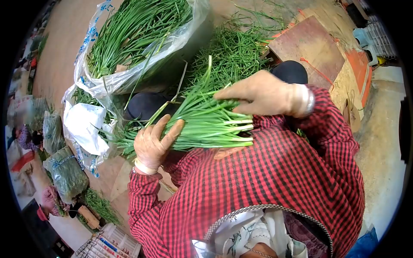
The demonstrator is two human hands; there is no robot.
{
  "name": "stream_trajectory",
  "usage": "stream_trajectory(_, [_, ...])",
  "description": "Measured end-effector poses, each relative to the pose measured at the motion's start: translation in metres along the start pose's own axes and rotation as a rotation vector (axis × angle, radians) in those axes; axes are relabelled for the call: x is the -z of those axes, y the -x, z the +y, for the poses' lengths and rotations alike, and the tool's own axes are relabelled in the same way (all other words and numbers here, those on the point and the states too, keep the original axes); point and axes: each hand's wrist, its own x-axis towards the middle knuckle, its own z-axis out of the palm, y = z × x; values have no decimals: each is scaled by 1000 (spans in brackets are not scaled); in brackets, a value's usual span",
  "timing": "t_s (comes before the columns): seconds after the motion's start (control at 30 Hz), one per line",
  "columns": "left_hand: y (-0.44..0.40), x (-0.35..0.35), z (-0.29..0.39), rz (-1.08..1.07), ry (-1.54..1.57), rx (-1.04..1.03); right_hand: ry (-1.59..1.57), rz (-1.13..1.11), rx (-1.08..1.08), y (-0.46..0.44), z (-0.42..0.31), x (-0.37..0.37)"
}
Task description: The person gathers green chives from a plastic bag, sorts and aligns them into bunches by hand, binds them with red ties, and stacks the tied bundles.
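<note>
A bunch of garlic chives (206,127) lies across my lap, its pale cut ends to the right and its leafy tips to the left. My left hand (154,144), in a thin glove, grips the bunch near the leafy side, with finger and thumb over the leaves. From the right, my gloved right hand (266,94) reaches over the top stalks, fingers and thumb closing about a few of them; the fingertips are partly hidden among leaves. Beyond the bunch is a pile of loose chives (232,51) on the floor.
An open clear plastic bag (195,38) full of chives stands ahead to the left, with a white bag (86,124) beside it. A brown board (307,47) lies at the right. Farther left are packed bags (66,174), a crate (114,243) and another person (51,200).
</note>
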Motion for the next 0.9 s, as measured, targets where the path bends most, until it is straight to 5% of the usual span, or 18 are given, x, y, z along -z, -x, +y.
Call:
stream_trajectory(0.1, [0,2,2,-20,5,-27,137,6,148,-21,0,-29])
stream_trajectory(0.3, [8,0,1,-152,187,69,218,26,90,-22,5,-36])
stream_trajectory(0.4, [6,0,-3,-119,298,134,-30,60,100,4,23,-18])
stream_trajectory(0.57, [14,-9,-6,-85,581,407,-134,484,-287,36,78,12])
stream_trajectory(0.63, [8,-10,-3,-82,753,563,-161,498,-207,29,74,13])
stream_trajectory(0.7, [-1,-8,-1,-94,813,581,-609,467,-204,5,38,4])
stream_trajectory(0.77, [-11,-1,4,-174,902,634,-461,247,-211,-14,17,4])
stream_trajectory(0.8, [-12,-2,7,-183,1006,676,-203,371,-59,-27,29,-20])
stream_trajectory(0.83, [-10,-2,7,-198,1008,670,-152,253,-229,-33,14,-9])
stream_trajectory(0.9, [-1,-3,5,-233,1086,711,-539,335,-86,-47,31,-13])
